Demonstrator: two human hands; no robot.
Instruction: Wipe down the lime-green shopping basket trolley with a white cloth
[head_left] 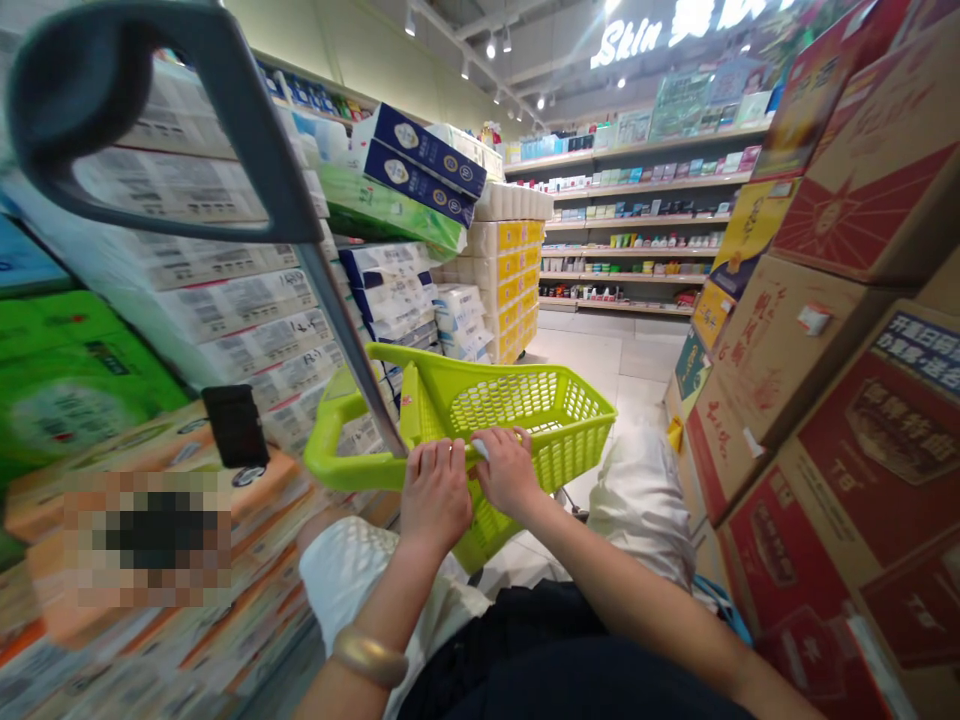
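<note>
A lime-green plastic shopping basket (577,440) with perforated sides stands in front of me, and no goods show inside it. My left hand (435,495) is closed over its near rim, close to the foot of a grey pull handle (349,335). Just to the right, my right hand (510,470) also wraps round the rim. A small white bit shows by its thumb, too little to name. The pull handle rises slanting to the upper left and ends in a large grey loop.
Packs of tissue paper (277,300) are stacked high on the left. A black phone-like object (235,425) rests on orange packs (285,480). Cardboard cartons (780,330) form a wall on the right. Beyond the tiled aisle (637,360), shelves (637,220) hold many small products.
</note>
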